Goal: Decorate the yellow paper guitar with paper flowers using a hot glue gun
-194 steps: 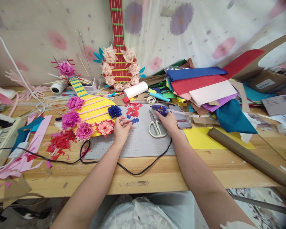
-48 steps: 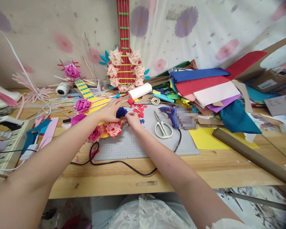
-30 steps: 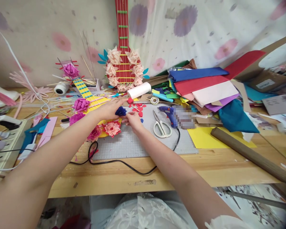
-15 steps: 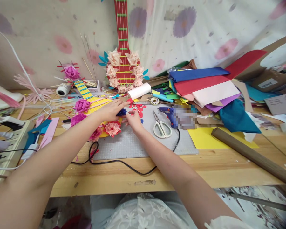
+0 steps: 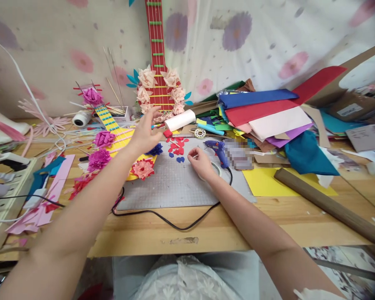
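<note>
My left hand (image 5: 146, 132) hovers over the yellow decorated paper guitar (image 5: 120, 135), its fingers apart and nothing held in them. Just below its thumb, a dark blue paper flower (image 5: 158, 148) sits at the guitar's right edge. A coral paper flower (image 5: 143, 168) is lower on the body. My right hand (image 5: 200, 161) is over the grey cutting mat (image 5: 162, 191), its fingers curled together; anything in them is hidden. Beneath it lie scissors (image 5: 218, 168), mostly covered. Red paper petals (image 5: 178, 146) and blue paper petals (image 5: 180, 159) lie between the hands.
A blue glue gun (image 5: 217, 151) is right of my right hand; its black cord (image 5: 171, 226) loops along the mat's front. A red paper guitar (image 5: 161, 93) leans at the back. Coloured paper (image 5: 268, 116) is piled right, beside a brown roll (image 5: 315, 204). A power strip (image 5: 15, 200) stands left.
Both hands have come away from the blue flower. My left hand has lifted up and left, its fingers spreading; my right hand has moved right, over the scissors.
</note>
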`<act>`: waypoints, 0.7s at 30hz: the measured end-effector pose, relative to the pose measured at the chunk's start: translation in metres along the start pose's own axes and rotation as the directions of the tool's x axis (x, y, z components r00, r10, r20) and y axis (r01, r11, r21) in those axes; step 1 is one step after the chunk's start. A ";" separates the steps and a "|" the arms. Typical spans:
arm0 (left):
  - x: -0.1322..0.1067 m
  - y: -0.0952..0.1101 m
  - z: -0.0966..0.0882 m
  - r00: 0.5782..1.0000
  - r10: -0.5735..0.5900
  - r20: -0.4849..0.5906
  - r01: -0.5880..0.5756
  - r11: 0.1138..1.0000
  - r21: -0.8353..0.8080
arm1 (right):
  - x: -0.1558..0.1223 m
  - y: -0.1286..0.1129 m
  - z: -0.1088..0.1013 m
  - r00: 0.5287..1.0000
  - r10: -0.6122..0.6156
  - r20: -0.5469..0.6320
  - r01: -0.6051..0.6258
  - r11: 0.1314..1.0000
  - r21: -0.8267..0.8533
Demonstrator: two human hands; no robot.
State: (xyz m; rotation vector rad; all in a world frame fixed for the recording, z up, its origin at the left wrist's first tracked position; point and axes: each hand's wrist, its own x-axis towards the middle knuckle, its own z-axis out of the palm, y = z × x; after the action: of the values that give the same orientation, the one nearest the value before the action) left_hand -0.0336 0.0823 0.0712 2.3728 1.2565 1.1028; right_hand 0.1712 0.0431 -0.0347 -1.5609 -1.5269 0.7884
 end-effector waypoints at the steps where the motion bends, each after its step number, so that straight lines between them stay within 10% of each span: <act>1: -0.004 0.008 0.014 0.999 -0.017 -0.044 0.016 0.999 -0.037 | 0.000 0.005 -0.004 0.999 -0.037 -0.028 0.035 0.996 -0.080; 8: -0.064 0.018 0.110 0.988 -0.154 -0.003 0.154 0.988 -0.031 | -0.003 0.010 -0.005 0.989 -0.148 0.010 0.142 0.923 -0.357; 21: -0.082 0.000 0.119 0.973 -0.225 -0.048 0.220 0.972 -0.087 | 0.005 0.010 0.010 0.897 -0.350 0.271 0.439 0.785 -0.437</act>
State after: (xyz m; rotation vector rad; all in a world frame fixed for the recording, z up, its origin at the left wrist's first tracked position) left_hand 0.0231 0.0335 -0.0528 2.0945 1.4274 1.1350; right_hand 0.1675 0.0492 -0.0479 -1.4474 -2.2265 0.3059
